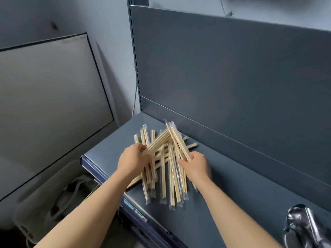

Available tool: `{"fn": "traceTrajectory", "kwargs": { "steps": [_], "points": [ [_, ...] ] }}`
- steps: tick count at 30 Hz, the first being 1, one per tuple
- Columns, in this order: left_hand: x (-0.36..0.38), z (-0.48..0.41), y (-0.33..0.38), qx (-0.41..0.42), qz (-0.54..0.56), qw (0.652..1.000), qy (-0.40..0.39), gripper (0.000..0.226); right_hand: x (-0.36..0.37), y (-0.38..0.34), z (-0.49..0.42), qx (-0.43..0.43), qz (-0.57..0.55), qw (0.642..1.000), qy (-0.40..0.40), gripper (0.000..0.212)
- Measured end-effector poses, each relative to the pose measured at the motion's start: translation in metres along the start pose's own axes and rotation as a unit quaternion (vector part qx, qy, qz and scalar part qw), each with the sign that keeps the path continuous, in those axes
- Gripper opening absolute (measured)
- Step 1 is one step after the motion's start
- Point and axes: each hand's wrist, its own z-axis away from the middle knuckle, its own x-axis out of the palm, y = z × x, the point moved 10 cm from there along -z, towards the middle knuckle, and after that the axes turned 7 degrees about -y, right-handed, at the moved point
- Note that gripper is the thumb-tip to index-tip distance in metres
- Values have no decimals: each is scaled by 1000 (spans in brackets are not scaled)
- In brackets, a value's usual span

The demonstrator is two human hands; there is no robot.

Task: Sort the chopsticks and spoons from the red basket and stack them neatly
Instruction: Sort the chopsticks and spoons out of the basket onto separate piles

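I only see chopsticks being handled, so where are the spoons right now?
In the head view the shiny spoons lie at the bottom right corner on the grey shelf, right of the right forearm and well apart from the chopsticks.

No words or numbers are legible. A small teal and white paper label point(135, 210) with a red spot sits on the front edge of the grey metal shelf point(232, 194), its print too blurred to read. Faint marks near the top of the pale black-framed board point(53, 104) are equally unreadable.

wrapped wooden chopsticks point(166, 163) lie crisscrossed on the shelf; metal spoons point(302, 228) well right.
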Motion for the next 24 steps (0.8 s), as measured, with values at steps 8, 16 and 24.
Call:
{"fn": "traceTrajectory", "kwargs": {
  "steps": [8, 16, 24],
  "points": [
    [7, -27, 11, 90, -144, 985, -24, 28, -1, -4, 3, -11, 52, 997, 63, 17],
    [-1, -21, 47, 214, -294, 929, -62, 38, -13, 3, 42, 47, 99, 989, 101, 48],
    [33, 64, 122, 405, -110, 886, -197, 37, -53, 58, 158, 128, -33, 970, 204, 43]
  ]
}}
